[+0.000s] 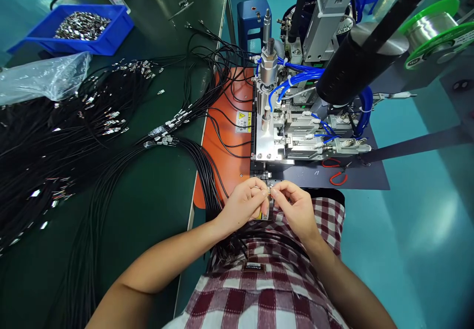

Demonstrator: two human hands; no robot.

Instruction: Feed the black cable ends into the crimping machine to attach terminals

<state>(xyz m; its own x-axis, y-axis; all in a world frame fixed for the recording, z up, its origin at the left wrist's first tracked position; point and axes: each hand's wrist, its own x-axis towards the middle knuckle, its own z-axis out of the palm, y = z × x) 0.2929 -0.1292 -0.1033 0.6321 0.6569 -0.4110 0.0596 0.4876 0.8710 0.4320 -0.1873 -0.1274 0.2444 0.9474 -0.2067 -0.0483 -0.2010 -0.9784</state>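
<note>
My left hand [246,203] and my right hand [296,205] meet just in front of the small machine [296,126], fingertips pinched together. Between them sits a small metal connector [269,189] on the end of a thin black cable; both hands pinch it. A bundle of black cables [207,176] runs from the green table past my left wrist into my lap. The machine's metal front plate [270,148] stands right behind my fingers, on an orange base [225,136].
Many black cables with metal ends [74,136] cover the green table. A blue bin of metal parts [79,27] and a clear plastic bag [44,79] lie far left. A green wire spool [433,27] sits at the right. A blue stool [252,18] stands behind the machine.
</note>
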